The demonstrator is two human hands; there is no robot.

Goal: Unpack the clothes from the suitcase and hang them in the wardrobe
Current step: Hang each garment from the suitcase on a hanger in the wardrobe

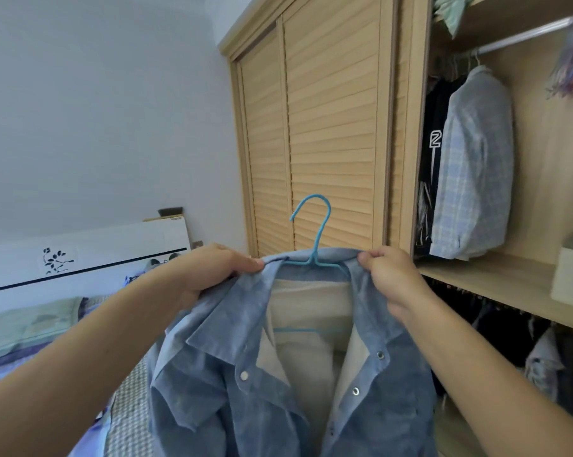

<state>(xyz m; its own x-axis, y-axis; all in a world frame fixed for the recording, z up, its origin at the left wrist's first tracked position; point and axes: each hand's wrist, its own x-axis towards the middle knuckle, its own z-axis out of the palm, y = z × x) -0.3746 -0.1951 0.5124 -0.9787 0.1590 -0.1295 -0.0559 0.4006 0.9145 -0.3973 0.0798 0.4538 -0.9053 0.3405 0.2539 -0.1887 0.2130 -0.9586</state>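
Observation:
A blue denim shirt (pixel 245 400) with a pale lining and snap buttons hangs open on a blue wire hanger (pixel 314 232), whose hook stands up in front of the slatted wardrobe door (pixel 331 127). My left hand (pixel 212 272) grips the shirt's left shoulder at the collar. My right hand (pixel 393 278) pinches the right side of the collar. The open wardrobe section (pixel 538 159) is at the right, with a metal rail (pixel 525 36) at the top. No suitcase is in view.
A light plaid shirt (pixel 476 166) and dark garments (pixel 433 153) hang from the rail. A wooden shelf (pixel 496 285) runs below them, with more dark clothes (pixel 509 341) under it. A bed with checked bedding (pixel 130 417) and a white headboard (pixel 80 258) lies at the left.

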